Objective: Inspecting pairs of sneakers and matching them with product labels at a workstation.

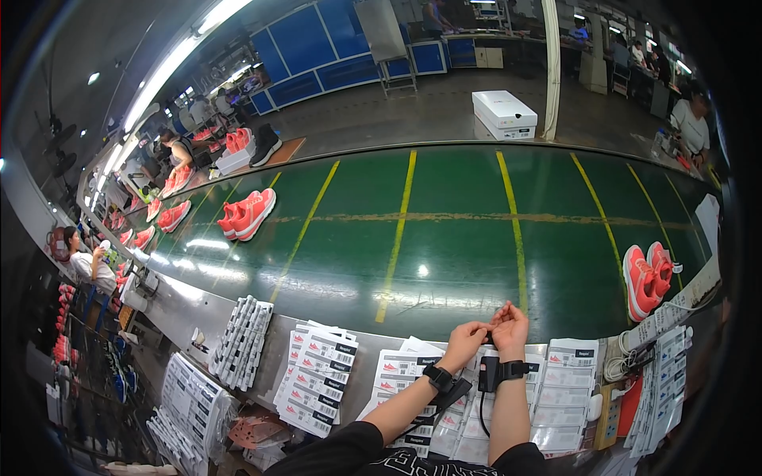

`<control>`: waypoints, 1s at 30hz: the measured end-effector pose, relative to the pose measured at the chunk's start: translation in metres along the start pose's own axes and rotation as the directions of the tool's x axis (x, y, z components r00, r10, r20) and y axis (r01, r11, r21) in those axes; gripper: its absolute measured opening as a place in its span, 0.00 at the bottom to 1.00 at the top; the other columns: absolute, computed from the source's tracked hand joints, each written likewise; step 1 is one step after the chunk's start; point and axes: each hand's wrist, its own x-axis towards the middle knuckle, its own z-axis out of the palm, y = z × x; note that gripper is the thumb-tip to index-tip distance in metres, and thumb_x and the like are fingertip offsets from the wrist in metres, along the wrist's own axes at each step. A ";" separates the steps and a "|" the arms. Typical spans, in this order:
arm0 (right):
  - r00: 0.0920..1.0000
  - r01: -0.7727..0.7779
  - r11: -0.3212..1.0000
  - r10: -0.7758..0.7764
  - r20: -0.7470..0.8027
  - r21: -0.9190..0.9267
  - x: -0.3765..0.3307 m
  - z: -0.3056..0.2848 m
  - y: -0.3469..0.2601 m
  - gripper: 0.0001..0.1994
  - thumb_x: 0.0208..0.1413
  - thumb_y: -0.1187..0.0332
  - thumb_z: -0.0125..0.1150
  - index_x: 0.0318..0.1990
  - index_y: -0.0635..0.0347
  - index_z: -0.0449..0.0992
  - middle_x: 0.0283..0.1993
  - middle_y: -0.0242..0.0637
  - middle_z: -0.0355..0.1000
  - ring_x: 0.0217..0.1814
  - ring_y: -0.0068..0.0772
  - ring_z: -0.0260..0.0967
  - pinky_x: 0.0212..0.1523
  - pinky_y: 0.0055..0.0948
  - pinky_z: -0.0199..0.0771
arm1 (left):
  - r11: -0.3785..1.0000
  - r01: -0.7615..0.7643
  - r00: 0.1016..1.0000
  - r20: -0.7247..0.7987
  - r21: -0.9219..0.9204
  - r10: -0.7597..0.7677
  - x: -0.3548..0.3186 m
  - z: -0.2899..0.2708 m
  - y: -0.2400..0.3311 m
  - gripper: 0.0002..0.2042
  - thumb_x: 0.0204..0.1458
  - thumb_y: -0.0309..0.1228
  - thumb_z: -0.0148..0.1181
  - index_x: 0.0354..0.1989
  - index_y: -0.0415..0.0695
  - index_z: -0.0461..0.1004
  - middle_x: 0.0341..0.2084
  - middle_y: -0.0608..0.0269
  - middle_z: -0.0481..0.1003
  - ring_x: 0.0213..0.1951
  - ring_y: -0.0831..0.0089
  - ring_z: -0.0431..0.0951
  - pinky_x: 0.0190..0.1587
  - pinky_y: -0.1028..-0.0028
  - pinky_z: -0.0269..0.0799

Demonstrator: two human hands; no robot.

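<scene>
My left hand (468,342) and my right hand (509,327) meet over the near edge of the green conveyor belt (452,270). The left fingers are pinched together beside the right thumb. My right hand is palm up with its fingers curled in; whatever lies between the fingertips is too small to make out. Each wrist wears a black band with a small device. Beneath my forearms lie printed label sheets (394,370) with small shoe pictures. More label sheets (565,381) lie right of my right wrist, and another stack (317,373) lies to the left.
Coral shoe pairs stand on the belt, one pair (248,214) at left and one pair (649,278) at right. A rolled label bundle (242,341) lies on the metal ledge. Across the belt are a white shoebox (504,115) and a post (551,71). Other people work farther off.
</scene>
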 end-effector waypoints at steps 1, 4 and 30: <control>1.000 0.010 1.000 -0.010 0.004 -0.001 -0.001 -0.001 -0.002 0.06 0.53 0.71 0.50 0.35 0.62 0.71 0.27 0.32 0.67 0.28 0.27 0.65 0.31 0.24 0.69 | 0.999 -0.033 0.999 -0.012 -0.020 0.033 0.001 0.002 -0.002 0.10 0.54 0.23 0.47 0.40 0.35 0.74 0.34 0.62 0.75 0.33 0.80 0.73 0.38 0.82 0.70; 1.000 0.015 0.999 -0.015 -0.007 0.035 -0.002 -0.005 -0.007 0.06 0.53 0.70 0.50 0.33 0.61 0.72 0.26 0.32 0.68 0.28 0.26 0.65 0.31 0.25 0.70 | 0.998 -0.056 0.998 -0.009 -0.042 0.055 0.001 0.007 -0.006 0.10 0.53 0.24 0.48 0.39 0.35 0.75 0.31 0.63 0.76 0.30 0.81 0.73 0.35 0.82 0.70; 0.999 -0.028 0.994 0.025 0.026 0.109 -0.009 0.001 0.003 0.05 0.53 0.71 0.51 0.33 0.62 0.71 0.25 0.34 0.69 0.27 0.30 0.67 0.31 0.30 0.71 | 0.997 0.012 0.999 -0.034 -0.075 -0.015 -0.008 0.004 0.011 0.09 0.54 0.22 0.47 0.39 0.32 0.72 0.36 0.57 0.74 0.38 0.74 0.74 0.41 0.78 0.72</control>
